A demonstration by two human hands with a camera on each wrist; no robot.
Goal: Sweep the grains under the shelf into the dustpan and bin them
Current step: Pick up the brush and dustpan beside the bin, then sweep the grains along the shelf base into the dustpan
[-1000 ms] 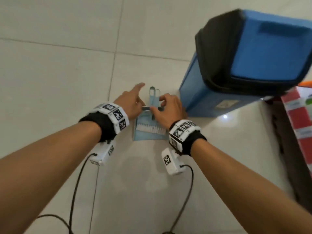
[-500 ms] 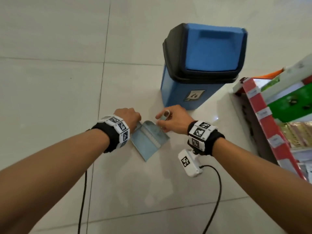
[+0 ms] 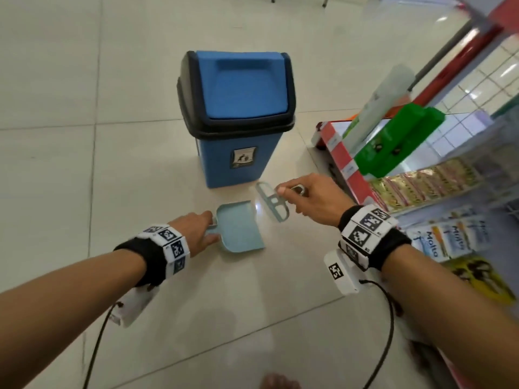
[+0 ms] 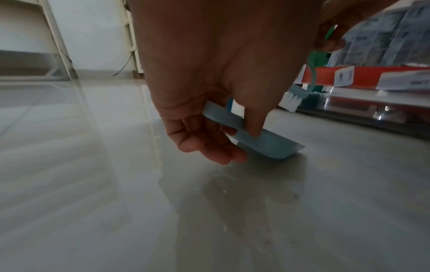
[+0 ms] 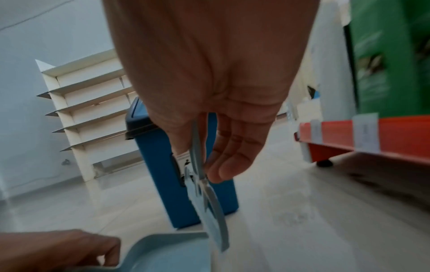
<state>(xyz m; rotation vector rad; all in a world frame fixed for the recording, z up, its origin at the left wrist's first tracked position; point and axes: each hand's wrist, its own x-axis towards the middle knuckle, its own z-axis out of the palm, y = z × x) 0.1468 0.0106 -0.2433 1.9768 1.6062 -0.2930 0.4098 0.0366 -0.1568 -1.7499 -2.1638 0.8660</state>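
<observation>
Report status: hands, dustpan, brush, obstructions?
Left hand grips dustpan handle, pan on floor. Right hand pinches brush, lifted. Bin shut. Grains not visible.

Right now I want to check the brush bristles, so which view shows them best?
The left wrist view: the brush hangs beyond the left hand, white bristles plain. The head view shows only its handle in the right hand. The right wrist view shows the handle edge-on and blurred, bristles hidden.

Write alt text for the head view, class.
The left hand grips a pale blue dustpan on the tiled floor while the right hand holds a matching brush. A lidded blue bin stands behind; a stocked shelf is right.
</observation>
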